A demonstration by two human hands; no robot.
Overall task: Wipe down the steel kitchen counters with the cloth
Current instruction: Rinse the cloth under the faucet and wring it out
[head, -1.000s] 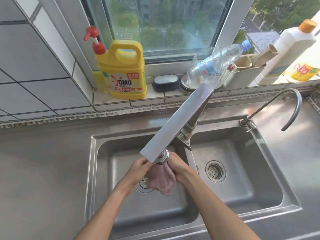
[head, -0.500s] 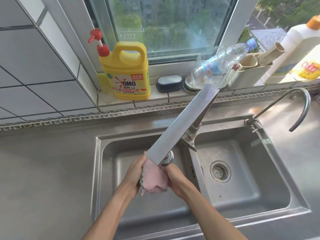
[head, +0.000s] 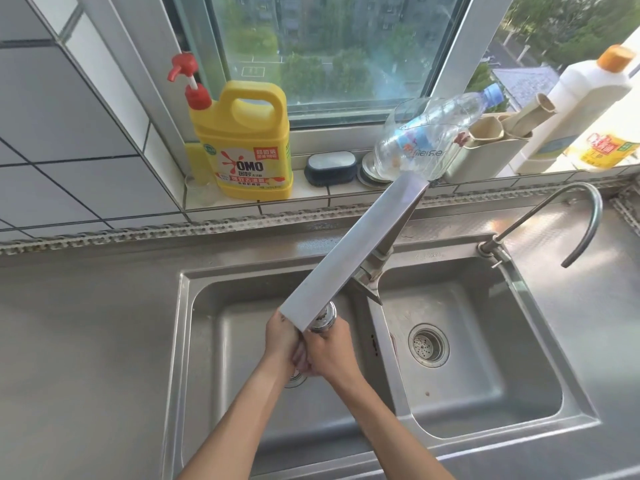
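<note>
Steel counter (head: 86,341) bare and broad left of the double sink (head: 571,415), narrower strip to its right. Over the sink's left basin, left hand (head: 281,337) and right hand (head: 329,351) pressed together, fingers clamped around the pink cloth (head: 300,356), mostly hidden, axis unreadable. Just above, flat faucet spout (head: 353,251) slanting up toward the tiled sill; there, yellow OMO detergent jug (head: 242,143), tilted clear bottle (head: 433,136), window behind.

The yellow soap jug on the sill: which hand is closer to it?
Left. The left hand sits on the yellow soap jug's side, over the left basin; the right hand, pressed against it, lies farther away.
</note>
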